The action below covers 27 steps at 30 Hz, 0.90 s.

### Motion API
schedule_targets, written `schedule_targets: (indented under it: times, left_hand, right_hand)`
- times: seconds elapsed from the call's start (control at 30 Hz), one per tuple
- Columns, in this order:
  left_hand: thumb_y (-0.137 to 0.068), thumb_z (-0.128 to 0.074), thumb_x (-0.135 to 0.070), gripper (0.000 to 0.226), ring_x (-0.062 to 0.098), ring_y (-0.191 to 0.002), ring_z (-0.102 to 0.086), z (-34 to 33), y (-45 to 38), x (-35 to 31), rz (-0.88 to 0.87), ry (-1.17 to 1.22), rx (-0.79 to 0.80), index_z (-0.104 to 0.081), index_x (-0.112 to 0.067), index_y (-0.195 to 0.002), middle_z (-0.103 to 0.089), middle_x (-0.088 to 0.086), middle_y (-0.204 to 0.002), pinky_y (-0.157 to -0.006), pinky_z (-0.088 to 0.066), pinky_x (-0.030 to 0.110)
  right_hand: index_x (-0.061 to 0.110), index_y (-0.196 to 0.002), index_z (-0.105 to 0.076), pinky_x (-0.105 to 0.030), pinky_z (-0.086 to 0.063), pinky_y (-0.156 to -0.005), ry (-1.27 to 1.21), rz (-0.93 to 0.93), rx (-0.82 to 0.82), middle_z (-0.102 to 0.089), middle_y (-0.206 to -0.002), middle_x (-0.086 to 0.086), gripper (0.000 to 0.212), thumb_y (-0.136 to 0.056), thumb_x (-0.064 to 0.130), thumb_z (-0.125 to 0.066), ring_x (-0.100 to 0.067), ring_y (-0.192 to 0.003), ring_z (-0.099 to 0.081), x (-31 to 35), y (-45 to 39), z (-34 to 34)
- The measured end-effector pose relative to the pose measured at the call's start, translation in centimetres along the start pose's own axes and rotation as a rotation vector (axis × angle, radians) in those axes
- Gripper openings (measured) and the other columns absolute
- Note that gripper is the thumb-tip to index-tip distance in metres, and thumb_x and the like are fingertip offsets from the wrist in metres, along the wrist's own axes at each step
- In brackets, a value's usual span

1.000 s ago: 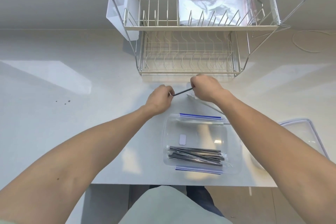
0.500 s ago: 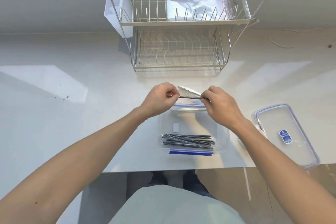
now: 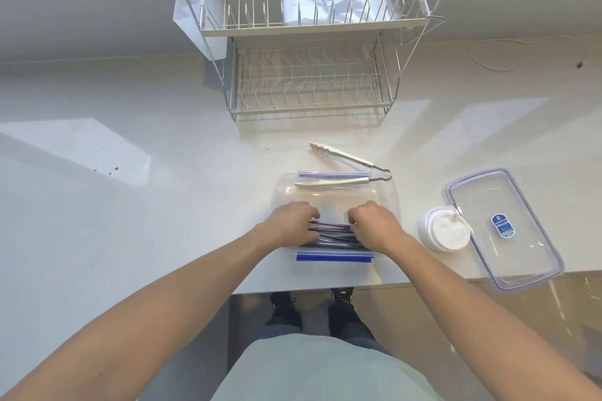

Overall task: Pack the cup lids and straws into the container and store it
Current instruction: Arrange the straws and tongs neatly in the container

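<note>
Straws (image 3: 332, 233) are lying bundled along the six o'clock side of the clear container (image 3: 389, 192), which is sitting near the counter's front edge. Left hand (image 3: 290, 221) is curling its fingers over the bundle's nine o'clock end while right hand (image 3: 374, 226) is closing over the three o'clock end; both are gripping narrowly around the dark straws, though how tightly I cannot tell. Tongs (image 3: 345, 169) are resting across the container's twelve o'clock rim. Cup lids (image 3: 446, 233) are stacked at three o'clock, just beside the container, touching the container lid (image 3: 508, 257) that is lying flat further out. Dish rack (image 3: 309, 42) is standing at twelve o'clock, well apart.

Judging by their look, these straws are light, thin and stiff, and probably slippery against each other, so they are likely to roll or fan out. Holding them at both ends, as now, seems the safest way to keep them aligned. White lids look light and rigid; taking the stack by its sides should be working best.
</note>
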<state>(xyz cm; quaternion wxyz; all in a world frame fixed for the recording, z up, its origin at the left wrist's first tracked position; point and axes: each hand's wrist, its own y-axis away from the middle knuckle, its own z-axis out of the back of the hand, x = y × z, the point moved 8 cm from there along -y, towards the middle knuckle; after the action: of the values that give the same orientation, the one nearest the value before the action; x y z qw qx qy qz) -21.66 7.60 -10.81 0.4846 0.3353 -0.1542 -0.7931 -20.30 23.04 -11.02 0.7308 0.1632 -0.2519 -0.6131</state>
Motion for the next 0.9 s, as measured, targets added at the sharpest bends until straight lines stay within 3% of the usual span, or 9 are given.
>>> schedule_targets:
  times: [0.1,0.23,0.33,0.5,0.6,0.73,0.8,0.9]
  left_hand:
    - [-0.085,-0.068,-0.039,0.041,0.025,-0.105,-0.058,-1.4,-0.4,-0.3,-0.034,-0.146,0.058,-0.066,-0.022,-0.122,-0.061,0.003,-0.113,-0.086,-0.054,0.039]
    - [-0.085,-0.069,-0.031,0.039,0.026,-0.101,-0.060,-1.5,-1.1,-0.3,-0.047,-0.182,0.079,-0.061,-0.020,-0.122,-0.059,0.004,-0.114,-0.083,-0.054,0.038]
    - [-0.086,-0.067,-0.025,0.031,0.029,-0.097,-0.060,-1.7,-1.5,-1.0,-0.099,-0.249,0.064,-0.059,-0.015,-0.114,-0.058,0.008,-0.110,-0.077,-0.051,0.038]
    - [-0.086,-0.066,-0.020,0.023,0.032,-0.095,-0.061,-1.9,-2.0,-1.3,-0.083,-0.213,0.031,-0.059,-0.011,-0.106,-0.058,0.011,-0.107,-0.074,-0.047,0.038]
    - [-0.085,-0.072,-0.027,0.034,0.026,-0.097,-0.060,-2.2,-2.1,-0.9,-0.028,-0.045,0.073,-0.063,-0.014,-0.115,-0.061,0.008,-0.113,-0.080,-0.052,0.035]
    - [-0.095,-0.061,-0.031,0.053,0.025,-0.127,-0.055,-1.5,-2.0,0.6,0.111,0.196,0.139,-0.053,-0.010,-0.142,-0.056,0.006,-0.142,-0.102,-0.046,0.032]
    - [-0.098,-0.051,-0.023,0.040,0.023,-0.123,-0.053,-1.3,-1.7,1.5,0.198,0.308,0.186,-0.054,-0.012,-0.137,-0.053,0.005,-0.139,-0.107,-0.044,0.035]
    - [-0.098,-0.043,-0.013,0.029,0.022,-0.109,-0.049,-1.3,-1.3,1.8,0.249,0.317,0.217,-0.056,-0.008,-0.124,-0.053,0.007,-0.131,-0.105,-0.046,0.039]
  right_hand:
    - [0.017,-0.106,-0.072,-0.036,-0.051,-0.078,-0.072,0.005,0.148,-0.070,-0.108,-0.006,0.018,-0.098,0.028,-0.060,-0.027,-0.097,-0.061,-0.2,-0.6,-1.4]
    - [0.020,-0.122,-0.068,-0.037,-0.052,-0.088,-0.141,0.041,0.242,-0.062,-0.118,0.000,0.042,-0.088,0.043,-0.073,-0.022,-0.104,-0.058,-0.7,-1.1,-1.6]
    - [0.021,-0.116,-0.064,-0.035,-0.052,-0.080,-0.090,0.045,0.267,-0.060,-0.115,0.000,0.042,-0.082,0.041,-0.078,-0.023,-0.099,-0.059,-0.7,-1.1,-1.8]
    - [0.018,-0.105,-0.052,-0.034,-0.043,-0.071,0.134,0.107,0.178,-0.059,-0.113,-0.008,0.025,-0.086,0.023,-0.068,-0.027,-0.094,-0.056,0.3,-1.3,-1.7]
    - [0.017,-0.106,-0.052,-0.035,-0.047,-0.075,0.022,0.073,0.231,-0.059,-0.116,-0.007,0.029,-0.086,0.027,-0.071,-0.026,-0.094,-0.056,0.0,-1.5,-2.1]
    - [0.008,-0.132,-0.056,-0.038,-0.051,-0.094,-0.266,-0.070,0.221,-0.058,-0.131,-0.006,0.042,-0.096,0.030,-0.060,-0.028,-0.114,-0.059,-1.9,-1.5,-0.8]
    - [0.003,-0.128,-0.059,-0.042,-0.051,-0.098,-0.342,-0.146,0.161,-0.060,-0.130,-0.011,0.035,-0.099,0.018,-0.048,-0.032,-0.116,-0.060,-2.6,-1.5,-0.4]
    - [0.002,-0.115,-0.062,-0.040,-0.053,-0.091,-0.410,-0.218,0.149,-0.062,-0.121,-0.014,0.030,-0.095,0.008,-0.041,-0.033,-0.107,-0.062,-2.8,-1.1,-0.8]
